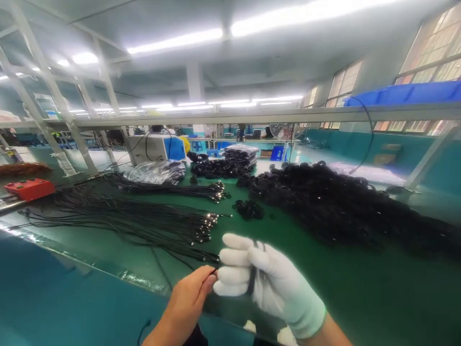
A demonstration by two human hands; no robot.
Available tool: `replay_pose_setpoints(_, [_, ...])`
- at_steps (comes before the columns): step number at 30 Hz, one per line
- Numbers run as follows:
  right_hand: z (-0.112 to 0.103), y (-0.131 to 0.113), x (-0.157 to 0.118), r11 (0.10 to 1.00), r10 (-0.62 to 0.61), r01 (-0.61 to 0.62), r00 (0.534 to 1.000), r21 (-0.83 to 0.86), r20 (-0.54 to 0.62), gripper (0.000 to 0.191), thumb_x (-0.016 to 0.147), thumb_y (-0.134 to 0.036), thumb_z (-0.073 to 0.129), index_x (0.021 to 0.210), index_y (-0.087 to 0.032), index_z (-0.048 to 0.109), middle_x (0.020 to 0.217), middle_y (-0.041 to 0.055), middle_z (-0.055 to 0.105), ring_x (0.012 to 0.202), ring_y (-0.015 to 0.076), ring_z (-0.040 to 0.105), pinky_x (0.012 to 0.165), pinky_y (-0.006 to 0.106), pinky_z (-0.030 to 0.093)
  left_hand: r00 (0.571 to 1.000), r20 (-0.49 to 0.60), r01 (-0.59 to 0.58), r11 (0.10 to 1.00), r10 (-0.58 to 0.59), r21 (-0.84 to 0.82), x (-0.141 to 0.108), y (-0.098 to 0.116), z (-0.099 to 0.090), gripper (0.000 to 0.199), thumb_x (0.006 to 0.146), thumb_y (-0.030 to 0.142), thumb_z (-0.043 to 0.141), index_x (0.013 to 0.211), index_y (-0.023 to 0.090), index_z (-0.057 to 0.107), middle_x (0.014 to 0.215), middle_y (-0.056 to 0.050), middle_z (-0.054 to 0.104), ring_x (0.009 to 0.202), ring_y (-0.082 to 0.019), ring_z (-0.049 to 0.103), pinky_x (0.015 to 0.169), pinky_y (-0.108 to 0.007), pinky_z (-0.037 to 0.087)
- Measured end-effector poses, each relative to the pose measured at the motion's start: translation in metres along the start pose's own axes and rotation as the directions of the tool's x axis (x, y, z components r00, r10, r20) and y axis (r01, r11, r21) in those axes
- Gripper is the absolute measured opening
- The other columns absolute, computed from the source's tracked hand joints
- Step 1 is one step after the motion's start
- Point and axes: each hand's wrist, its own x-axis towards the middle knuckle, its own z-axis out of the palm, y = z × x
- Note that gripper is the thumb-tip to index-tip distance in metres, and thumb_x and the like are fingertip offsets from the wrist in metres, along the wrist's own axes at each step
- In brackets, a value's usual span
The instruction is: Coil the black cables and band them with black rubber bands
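My left hand [189,298] is bare and pinches a thin black cable between thumb and fingers, just beside the fingertips of the other hand. A white glove covers my right hand [277,283], whose fingers are curled with the thumb pressed over them. Dark loops of black cable [251,281] pass across its palm and around the fingers. Straight black cables [133,211] with shiny metal connectors at their right ends lie on the green mat beyond my left hand. Farther off, a small heap of coiled cables [249,209] sits on the mat.
A large pile of coiled black cables [317,202] spreads along the right side. Behind are a second cable bundle [173,190], a clear plastic bag [156,171] and stacked bagged goods [240,154]. A red box [29,189] stands at left. A shelf rail [230,117] crosses overhead.
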Motion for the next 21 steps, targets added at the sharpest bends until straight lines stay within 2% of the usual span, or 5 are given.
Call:
replay_pose_setpoints(3, [-0.002,-0.010,-0.001,0.997,-0.067,0.065,0.997,-0.044,-0.047,0.025,0.077,-0.025,0.069,0.077,-0.016,0.046,0.068,-0.0058,0.033,0.060,0.0076,0.041,0.069,0.031,0.043,0.998,0.006,-0.057,0.962,0.057,0.268,-0.015,0.008,0.002,0.033,0.093,0.029,0.028,0.091,0.022,0.060,0.082,-0.002,0.065,0.069,-0.015,0.058,0.063,-0.023,0.043])
replay_pose_setpoints(7, [-0.011,-0.008,-0.004,0.972,-0.137,0.088,0.965,-0.216,-0.222,0.026,0.077,-0.027,0.069,0.096,-0.016,0.055,0.078,0.0007,0.054,0.069,0.0135,0.055,0.081,0.041,0.044,0.943,0.040,-0.309,0.831,0.329,0.462,-0.022,0.033,0.003,0.024,0.088,0.021,0.036,0.085,0.023,0.060,0.067,0.001,0.061,0.053,-0.015,0.052,0.052,-0.025,0.036])
replay_pose_setpoints(11, [-0.020,0.004,-0.015,0.927,-0.080,-0.065,0.928,-0.370,-0.363,0.040,0.077,-0.025,0.069,0.113,-0.013,0.056,0.092,0.0090,0.064,0.081,0.0185,0.062,0.083,0.040,0.045,0.907,-0.011,-0.362,0.793,0.420,0.490,-0.008,0.050,-0.009,0.017,0.087,0.020,0.046,0.074,0.021,0.058,0.064,0.003,0.059,0.052,-0.014,0.048,0.052,-0.026,0.031])
replay_pose_setpoints(17, [-0.020,0.021,-0.027,0.904,0.307,-0.325,0.946,-0.277,-0.109,0.040,0.078,-0.031,0.065,0.107,-0.004,0.059,0.097,0.0166,0.063,0.085,0.0238,0.064,0.084,0.045,0.045,0.923,0.140,-0.385,0.870,0.359,0.307,0.016,0.056,-0.048,0.010,0.080,0.030,0.063,0.075,0.022,0.064,0.075,0.004,0.060,0.064,-0.010,0.051,0.060,-0.021,0.034])
replay_pose_setpoints(21, [-0.023,0.038,-0.024,0.911,0.401,-0.402,0.916,-0.091,-0.035,0.038,0.072,-0.032,0.070,0.097,-0.009,0.055,0.070,0.0018,0.053,0.061,0.0144,0.056,0.067,0.037,0.046,0.937,0.214,-0.262,0.960,0.277,-0.098,0.025,0.047,-0.046,0.017,0.072,0.033,0.071,0.074,0.017,0.068,0.073,0.002,0.059,0.066,-0.009,0.053,0.060,-0.019,0.037])
